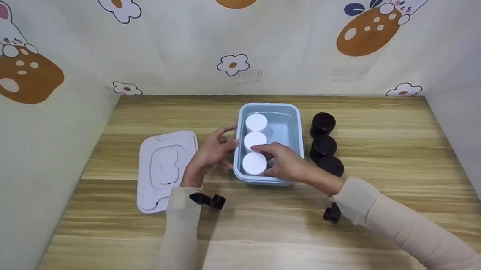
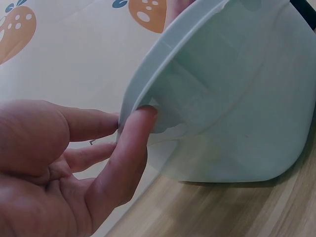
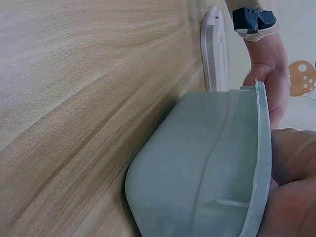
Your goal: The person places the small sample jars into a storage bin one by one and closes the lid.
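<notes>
Head: nearest white round container (image 1: pixel 254 163) sits inside blue plastic bin (image 1: pixel 283 127), just left of right hand (image 1: pixel 287 161), the nearer hand. Containers line up along bin's long axis. Right fingers part-open, curled, pinching container. Left hand (image 1: pixel 214 150) at bin's left side.

Left wrist: fingers spread, fairly straight, touching rim (image 2: pixel 153 69).

Right wrist: fingertips hidden behind bin wall.

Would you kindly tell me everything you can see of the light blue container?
The light blue container is a deep, open-topped tub with rounded corners, a projecting rim and plastic-looking walls. It stands upright on the wood-grained table, short side toward the head camera. Inside, three white cylinders line its left side. The left grip holds its left rim; the right grip reaches in over the right side.
</notes>
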A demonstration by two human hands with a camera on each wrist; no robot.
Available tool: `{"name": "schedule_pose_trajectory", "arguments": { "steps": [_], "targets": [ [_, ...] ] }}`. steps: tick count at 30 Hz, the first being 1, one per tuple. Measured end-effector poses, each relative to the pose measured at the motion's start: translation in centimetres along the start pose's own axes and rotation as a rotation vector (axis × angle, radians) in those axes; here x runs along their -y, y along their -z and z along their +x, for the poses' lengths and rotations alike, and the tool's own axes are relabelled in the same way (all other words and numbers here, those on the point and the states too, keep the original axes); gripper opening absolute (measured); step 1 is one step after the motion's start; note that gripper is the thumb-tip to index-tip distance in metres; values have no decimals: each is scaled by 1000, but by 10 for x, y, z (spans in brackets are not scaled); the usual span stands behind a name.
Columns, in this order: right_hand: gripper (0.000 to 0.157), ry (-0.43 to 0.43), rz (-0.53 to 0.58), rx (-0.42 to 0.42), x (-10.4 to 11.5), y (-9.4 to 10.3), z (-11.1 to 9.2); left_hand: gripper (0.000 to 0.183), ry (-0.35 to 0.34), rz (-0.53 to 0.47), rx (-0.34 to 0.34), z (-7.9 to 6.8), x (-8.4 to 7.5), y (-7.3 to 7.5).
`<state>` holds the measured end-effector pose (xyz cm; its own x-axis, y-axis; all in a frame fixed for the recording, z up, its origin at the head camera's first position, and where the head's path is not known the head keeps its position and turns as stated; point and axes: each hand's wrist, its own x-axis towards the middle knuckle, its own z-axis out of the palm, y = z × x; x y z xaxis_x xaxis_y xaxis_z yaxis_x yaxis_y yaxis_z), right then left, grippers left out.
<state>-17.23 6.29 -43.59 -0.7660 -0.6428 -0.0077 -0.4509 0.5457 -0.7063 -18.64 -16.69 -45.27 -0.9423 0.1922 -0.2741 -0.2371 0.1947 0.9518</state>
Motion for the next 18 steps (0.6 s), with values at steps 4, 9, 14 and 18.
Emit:
{"name": "schedule_pose_trajectory", "arguments": {
  "steps": [4, 9, 14, 18],
  "targets": [
    [65, -44, 66, 24, 0, 7, -2, 54, 14, 20, 4, 2, -2, -1],
    [66, -103, 186, 40, 1, 22, -5, 54, 18, 22, 13, 3, -4, -1],
    [65, -145, 251, 45, 1, 34, -9, 54, 20, 3, 17, 2, -3, 0],
    [68, -167, 317, 32, 0, 40, -11, 54, 26, -7, 12, 1, -1, 2]
  ]
}}
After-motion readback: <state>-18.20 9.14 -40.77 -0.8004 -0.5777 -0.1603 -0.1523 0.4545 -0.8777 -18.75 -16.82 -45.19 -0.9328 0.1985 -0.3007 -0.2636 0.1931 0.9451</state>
